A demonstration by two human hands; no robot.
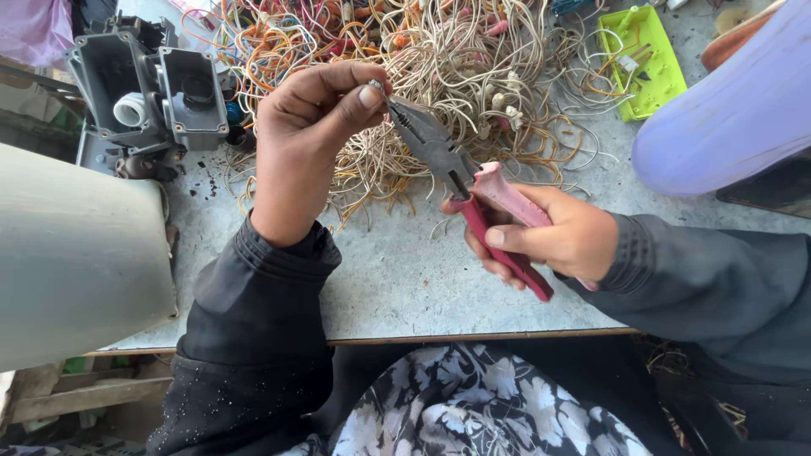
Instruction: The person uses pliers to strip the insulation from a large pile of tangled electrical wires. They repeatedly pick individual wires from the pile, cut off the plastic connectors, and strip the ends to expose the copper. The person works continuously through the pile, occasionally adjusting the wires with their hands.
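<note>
Our right hand (pixel 562 236) grips the red-handled pliers (pixel 473 190); their nose meets a small metal piece (pixel 377 85) pinched in our left hand's (pixel 308 135) fingertips, above the wire pile (pixel 439 76).

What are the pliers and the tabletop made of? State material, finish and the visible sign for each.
Pliers: dull grey metal head, seemingly steel; handles in worn pink-red sleeves, likely plastic or rubber.
Tabletop: looks like rough grey cement or stone, matte and speckled, with a wood-coloured front edge.
</note>
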